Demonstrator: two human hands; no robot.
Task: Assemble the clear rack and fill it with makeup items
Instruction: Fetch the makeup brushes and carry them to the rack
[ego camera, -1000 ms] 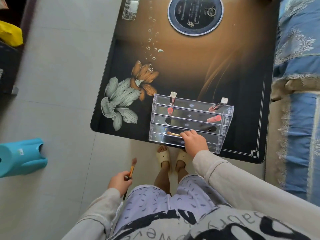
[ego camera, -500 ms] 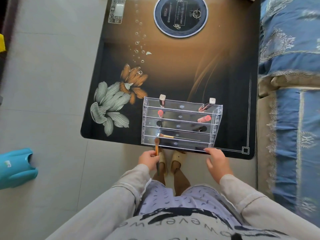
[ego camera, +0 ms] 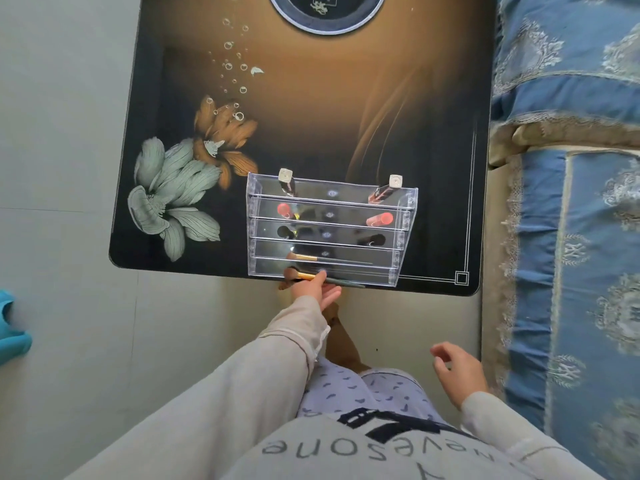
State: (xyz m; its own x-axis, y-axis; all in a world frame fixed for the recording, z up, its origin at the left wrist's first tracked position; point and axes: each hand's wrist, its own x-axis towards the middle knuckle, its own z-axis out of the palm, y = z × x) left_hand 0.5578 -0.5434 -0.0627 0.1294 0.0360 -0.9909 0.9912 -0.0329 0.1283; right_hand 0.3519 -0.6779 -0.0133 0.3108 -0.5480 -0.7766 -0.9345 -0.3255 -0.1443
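The clear tiered rack [ego camera: 253,233] stands at the near edge of the table [ego camera: 311,116]. Two silver-capped lip glosses [ego camera: 286,181] stand in its back row. In front of them come two red lipsticks [ego camera: 380,219], then two black items [ego camera: 284,232], then a gold-ferruled brush [ego camera: 304,257] lying flat. My left hand [ego camera: 313,289] reaches to the front tier, thumb and fingers on a second makeup brush [ego camera: 303,274] that lies sideways there. My right hand [ego camera: 459,370] hovers low beside my lap, fingers apart, holding nothing.
A round black plate [ego camera: 325,15] is set into the table's far end. A bed with a blue patterned cover [ego camera: 571,202] runs close along the right. A teal stool [ego camera: 12,337] sits on the tiled floor at left. My legs are under the table edge.
My left hand brought the brush up from beside my lap and turned it sideways into the front tier. My right hand drew back from the rack toward my lap.
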